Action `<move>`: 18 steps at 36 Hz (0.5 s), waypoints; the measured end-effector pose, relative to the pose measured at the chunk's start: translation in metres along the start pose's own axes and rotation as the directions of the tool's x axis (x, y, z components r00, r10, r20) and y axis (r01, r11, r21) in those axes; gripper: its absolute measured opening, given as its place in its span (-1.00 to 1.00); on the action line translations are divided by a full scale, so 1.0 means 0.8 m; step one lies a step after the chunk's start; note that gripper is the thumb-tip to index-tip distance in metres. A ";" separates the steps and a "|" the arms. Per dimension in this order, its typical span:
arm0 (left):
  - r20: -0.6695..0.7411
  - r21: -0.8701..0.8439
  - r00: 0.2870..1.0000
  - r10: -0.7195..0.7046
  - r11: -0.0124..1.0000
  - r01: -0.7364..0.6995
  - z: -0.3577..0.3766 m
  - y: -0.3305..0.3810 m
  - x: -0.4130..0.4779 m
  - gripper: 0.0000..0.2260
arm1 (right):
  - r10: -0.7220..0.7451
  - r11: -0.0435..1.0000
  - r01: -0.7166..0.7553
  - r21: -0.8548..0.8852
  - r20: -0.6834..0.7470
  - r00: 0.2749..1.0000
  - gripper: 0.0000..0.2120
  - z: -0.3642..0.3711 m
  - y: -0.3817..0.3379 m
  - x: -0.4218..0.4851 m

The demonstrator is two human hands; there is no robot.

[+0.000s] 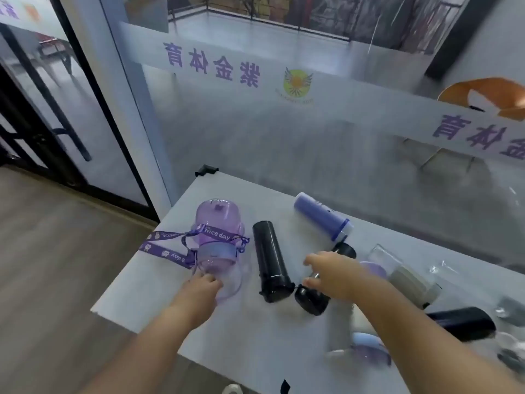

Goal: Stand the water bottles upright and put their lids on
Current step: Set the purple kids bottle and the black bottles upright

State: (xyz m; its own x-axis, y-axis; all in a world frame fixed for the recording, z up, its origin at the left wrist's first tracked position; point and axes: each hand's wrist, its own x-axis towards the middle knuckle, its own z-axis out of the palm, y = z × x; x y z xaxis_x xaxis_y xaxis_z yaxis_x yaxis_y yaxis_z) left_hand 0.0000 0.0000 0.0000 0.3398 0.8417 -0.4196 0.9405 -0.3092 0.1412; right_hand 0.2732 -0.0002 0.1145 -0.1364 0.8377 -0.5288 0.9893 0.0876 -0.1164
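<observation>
On a white table [255, 336] set against a glass wall, several water bottles lie on their sides. Near the left edge lies a clear purple bottle [218, 231] with a purple strap [167, 245] trailing toward that edge; the left hand [203, 288] rests at its near, transparent end, fingers touching it, though whether they actually clasp it cannot be told. Beside it, toward the middle, lies a tall black bottle [270, 257]. The right hand [332, 275] reaches over a short black piece [311, 302], fingers curled and spread above it, grasping nothing clearly. A blue-violet bottle [321, 216] lies toward the far edge, and more blurred bottles crowd the right edge.
</observation>
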 end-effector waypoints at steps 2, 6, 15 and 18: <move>0.038 0.025 0.999 -0.010 1.000 0.009 0.002 -0.003 0.008 -0.65 | 0.024 1.000 -0.024 -0.004 0.014 1.000 -0.57 -0.001 -0.002 0.012; 0.097 0.035 0.995 0.011 0.999 -0.014 0.010 -0.009 0.017 -0.72 | 0.058 0.998 -0.058 0.000 0.063 0.996 -0.57 -0.001 -0.008 0.029; -0.101 0.236 0.980 0.170 0.961 -0.142 0.026 -0.032 0.021 -0.66 | 0.060 0.997 -0.065 0.050 0.094 0.994 -0.57 0.004 -0.007 0.048; -0.111 0.214 0.972 0.208 0.960 -0.181 0.017 -0.040 0.015 -0.68 | 0.056 0.996 -0.064 0.069 0.103 0.993 -0.57 0.002 -0.007 0.052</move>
State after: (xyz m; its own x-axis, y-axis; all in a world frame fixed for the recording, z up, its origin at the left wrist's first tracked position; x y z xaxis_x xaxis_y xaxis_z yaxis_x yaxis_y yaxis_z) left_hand -0.0260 0.0142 -0.0215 0.5267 0.8030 -0.2788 0.8391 -0.5436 0.0196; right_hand 0.2616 0.0335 0.0917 -0.0848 0.7815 -0.6181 0.9902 -0.0031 -0.1398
